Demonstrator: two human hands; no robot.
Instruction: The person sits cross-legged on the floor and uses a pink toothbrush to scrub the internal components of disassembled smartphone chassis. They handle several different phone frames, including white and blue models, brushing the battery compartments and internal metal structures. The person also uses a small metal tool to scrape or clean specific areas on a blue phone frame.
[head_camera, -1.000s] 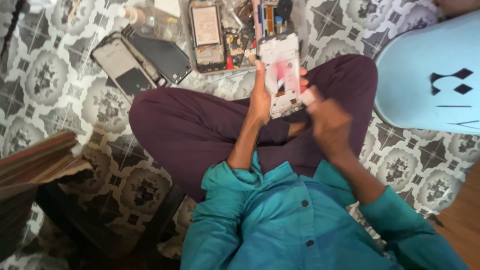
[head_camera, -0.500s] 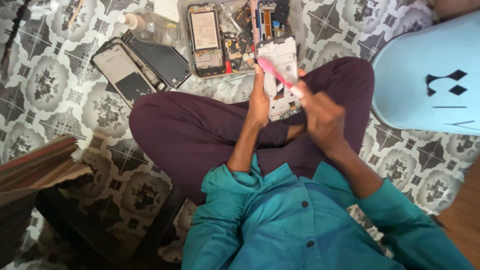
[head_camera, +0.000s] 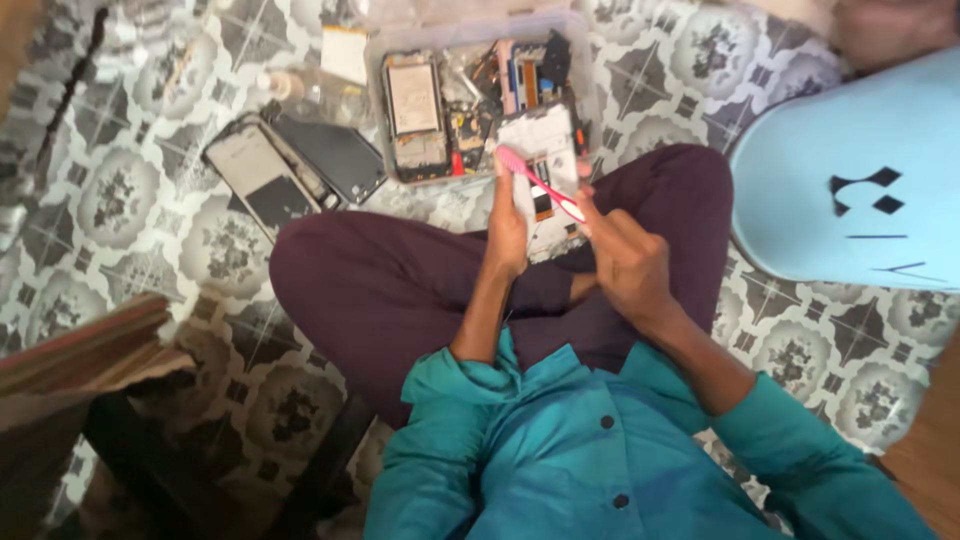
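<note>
I sit cross-legged on a patterned tile floor. My left hand (head_camera: 507, 228) holds an opened white phone body (head_camera: 541, 150) upright above my lap. My right hand (head_camera: 622, 258) grips a pink toothbrush (head_camera: 539, 184), its head resting against the phone's upper left part. Both hands are close together over my dark purple trousers.
A clear plastic tray (head_camera: 575, 60) of phone parts and circuit boards lies just beyond the phone. Two dismantled phones (head_camera: 295, 170) rest on the floor to the left. A light blue rounded object (head_camera: 850, 180) fills the right. Wooden boards (head_camera: 80, 350) sit at lower left.
The toothbrush has moved from the phone's right side toward its upper left, with my right hand shifting slightly. The phone stays in my left hand.
</note>
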